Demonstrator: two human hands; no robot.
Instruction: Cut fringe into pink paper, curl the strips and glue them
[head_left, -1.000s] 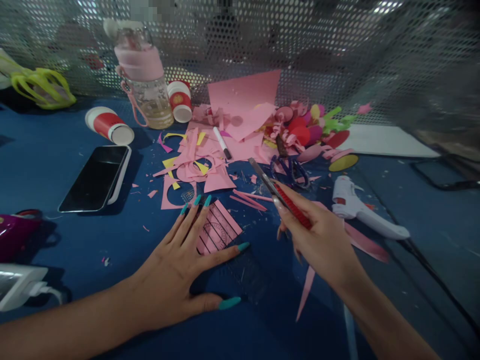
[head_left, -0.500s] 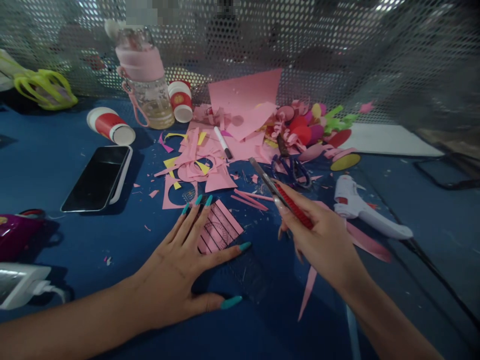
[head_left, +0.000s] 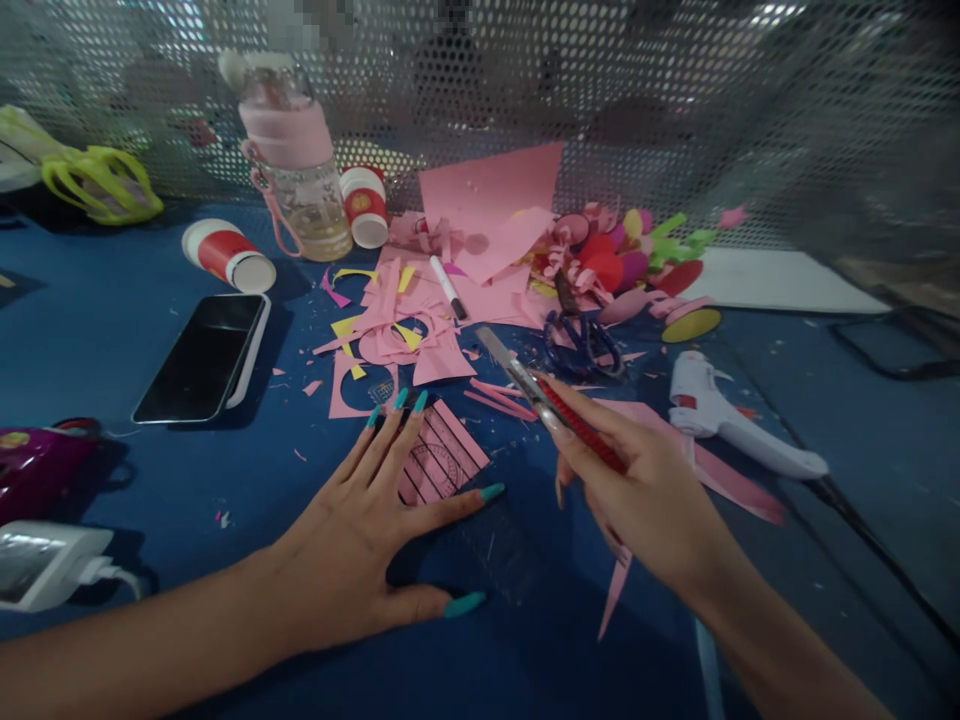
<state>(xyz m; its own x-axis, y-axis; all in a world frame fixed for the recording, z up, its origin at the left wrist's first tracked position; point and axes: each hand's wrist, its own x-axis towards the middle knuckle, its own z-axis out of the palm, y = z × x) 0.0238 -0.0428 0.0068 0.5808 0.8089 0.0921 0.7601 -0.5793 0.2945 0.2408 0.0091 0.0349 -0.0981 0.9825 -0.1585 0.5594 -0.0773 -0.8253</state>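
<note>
Head view: left hand lies palm down on the blue tabletop, fingers spread wide, thumb and index well apart. Pink card with black ruled lines sits at its fingers, exposed between index and middle finger; its right corner and upper edge are visible, the near-left part is covered by the hand. Right hand is closed around a cutter with a red grip, blade pointing forward and left, beyond the card and apart from it. Whether the blade tip touches the table cannot be told. Working room: blue surface separates card from right hand and continues toward the near edge of the view. Forward side is bounded by pink paper scraps and blue-handled scissors; right side by a white glue gun, just beside the right hand; left side by a phone, well apart from the fingers. Mesh panel closes the back. Hidden or unclear: a transparent piece near the left index finger, outline faint; a pink strip, partly behind the right hand; a purple object and a white device, both cut by the left border, identity uncertain.
</note>
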